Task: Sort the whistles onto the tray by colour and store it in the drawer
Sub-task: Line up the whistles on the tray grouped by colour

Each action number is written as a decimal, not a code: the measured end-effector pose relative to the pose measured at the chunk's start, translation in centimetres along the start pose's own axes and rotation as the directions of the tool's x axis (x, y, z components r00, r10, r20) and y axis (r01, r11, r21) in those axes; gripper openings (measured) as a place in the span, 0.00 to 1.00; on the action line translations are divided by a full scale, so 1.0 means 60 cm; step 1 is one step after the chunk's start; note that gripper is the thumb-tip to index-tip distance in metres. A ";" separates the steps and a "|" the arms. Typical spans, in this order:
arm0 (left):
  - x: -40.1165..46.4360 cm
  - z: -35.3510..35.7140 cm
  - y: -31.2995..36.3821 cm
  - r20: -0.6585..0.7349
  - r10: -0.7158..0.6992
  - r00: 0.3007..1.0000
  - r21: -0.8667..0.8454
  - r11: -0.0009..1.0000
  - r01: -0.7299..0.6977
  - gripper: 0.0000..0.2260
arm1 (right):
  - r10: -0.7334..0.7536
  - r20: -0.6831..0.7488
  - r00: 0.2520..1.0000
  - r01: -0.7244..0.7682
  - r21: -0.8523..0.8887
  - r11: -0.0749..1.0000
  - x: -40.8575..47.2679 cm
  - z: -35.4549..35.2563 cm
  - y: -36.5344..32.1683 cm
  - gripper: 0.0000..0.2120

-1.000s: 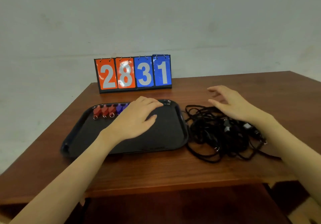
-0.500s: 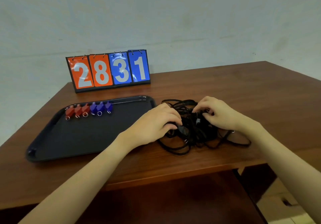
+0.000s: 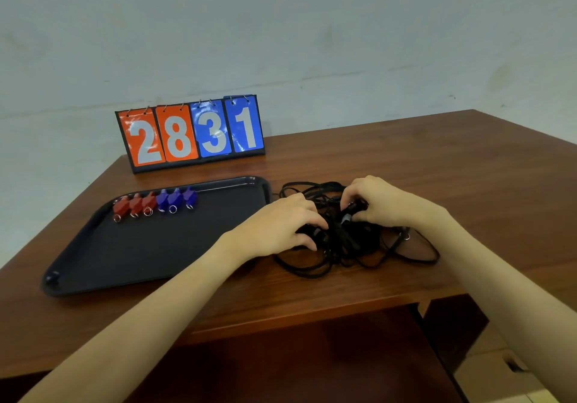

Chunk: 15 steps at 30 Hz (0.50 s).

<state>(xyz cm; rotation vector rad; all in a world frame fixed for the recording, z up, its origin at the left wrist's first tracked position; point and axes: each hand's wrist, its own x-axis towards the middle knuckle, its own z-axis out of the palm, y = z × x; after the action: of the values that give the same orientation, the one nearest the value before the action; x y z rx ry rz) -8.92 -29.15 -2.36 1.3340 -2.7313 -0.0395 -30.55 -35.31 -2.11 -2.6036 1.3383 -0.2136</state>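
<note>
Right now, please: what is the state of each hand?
Left hand: fingers curled into the tangle of black cords, gripping it.
Right hand: pinching a small black piece in the same tangle.

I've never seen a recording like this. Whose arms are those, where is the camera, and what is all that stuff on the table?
There is no machine here: the arms belong to a person, and the single camera sits on that person's head, looking forward and down. So you see the scene as they do.

On the brown table lies a dark tray. Along its far edge stand three red whistles and three blue whistles, in a row grouped by colour. Behind the tray stands a flip scoreboard reading 2831.

Right of the tray is a tangle of black cords. Both hands are in it: the left hand curls its fingers round some strands, and the right hand pinches a small piece in the tangle. What that piece is, I cannot tell.
</note>
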 end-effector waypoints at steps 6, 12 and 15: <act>0.009 -0.001 0.000 -0.057 0.009 0.998 -0.047 0.999 -0.011 0.20 | 0.048 -0.169 0.984 -0.031 0.104 0.994 -0.003 -0.014 0.006 0.07; -0.015 -0.044 -0.005 -0.247 0.013 0.969 -0.067 0.997 -0.030 0.14 | 0.104 -0.316 0.943 -0.040 0.203 0.978 0.009 -0.016 -0.019 0.09; -0.037 -0.068 -0.012 -0.339 -0.003 0.941 -0.116 0.992 -0.039 0.13 | 0.124 -0.401 0.908 -0.011 0.274 0.962 0.026 -0.019 -0.045 0.12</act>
<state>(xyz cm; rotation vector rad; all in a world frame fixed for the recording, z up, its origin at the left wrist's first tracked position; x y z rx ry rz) -6.60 -27.75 1.48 1.1602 -2.4111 0.0232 -27.79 -35.15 -0.25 -2.3575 1.4045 -0.9161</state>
